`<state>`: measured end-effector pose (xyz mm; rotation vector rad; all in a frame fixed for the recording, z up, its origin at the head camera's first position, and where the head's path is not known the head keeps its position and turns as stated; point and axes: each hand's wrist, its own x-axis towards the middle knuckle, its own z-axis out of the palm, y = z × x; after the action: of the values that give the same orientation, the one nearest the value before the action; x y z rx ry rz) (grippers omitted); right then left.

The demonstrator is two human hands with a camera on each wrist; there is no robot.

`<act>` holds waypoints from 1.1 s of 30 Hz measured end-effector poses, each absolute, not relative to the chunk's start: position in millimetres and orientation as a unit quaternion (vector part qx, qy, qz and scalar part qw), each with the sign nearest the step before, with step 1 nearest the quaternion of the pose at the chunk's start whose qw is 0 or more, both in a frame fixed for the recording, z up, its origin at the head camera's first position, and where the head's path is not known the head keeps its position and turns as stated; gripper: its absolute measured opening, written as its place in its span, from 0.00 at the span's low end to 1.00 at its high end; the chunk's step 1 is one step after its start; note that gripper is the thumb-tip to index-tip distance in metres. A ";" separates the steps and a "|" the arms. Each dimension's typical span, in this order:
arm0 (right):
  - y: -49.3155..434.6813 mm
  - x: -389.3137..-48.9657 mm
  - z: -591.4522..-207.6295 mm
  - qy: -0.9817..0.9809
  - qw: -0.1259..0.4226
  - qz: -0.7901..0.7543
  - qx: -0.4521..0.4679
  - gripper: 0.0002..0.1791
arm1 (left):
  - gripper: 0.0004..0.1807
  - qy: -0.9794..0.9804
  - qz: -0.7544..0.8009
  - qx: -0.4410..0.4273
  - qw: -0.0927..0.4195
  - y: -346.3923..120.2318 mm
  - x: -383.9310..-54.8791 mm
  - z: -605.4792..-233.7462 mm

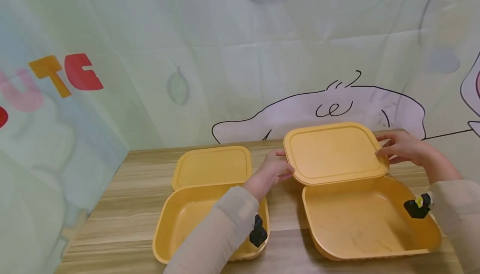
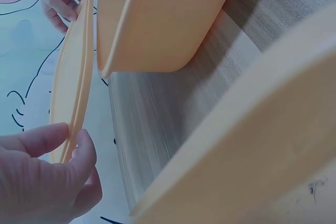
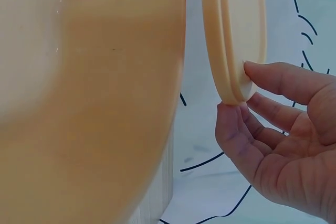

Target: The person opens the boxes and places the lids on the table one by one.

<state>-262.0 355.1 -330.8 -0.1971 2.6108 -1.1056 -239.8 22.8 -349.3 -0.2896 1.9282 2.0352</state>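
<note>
A yellow rectangular lid with rounded corners is held tilted between both hands, behind and above the rim of the right yellow plastic box. My left hand pinches its left edge between thumb and fingers, also plain in the left wrist view. At the opposite edge my right hand grips the lid, thumb on the face and fingers beneath in the right wrist view. The right box stands uncovered, and nothing shows inside it. Part of the left box is hidden behind my left forearm.
A second yellow box, uncovered, stands to the left on the wooden table. Another yellow lid lies behind it. A printed cloth with cartoon drawings hangs along the table's back and left side.
</note>
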 end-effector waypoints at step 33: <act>347.3 -273.7 -327.1 0.916 0.154 -0.364 -0.069 0.37 | 0.31 0.679 0.713 -0.105 0.142 20.5 -246.7 -348.3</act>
<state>-273.7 347.3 -327.1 -0.1990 2.6258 -1.0435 -246.7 20.5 -348.3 -0.3031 1.9599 2.0564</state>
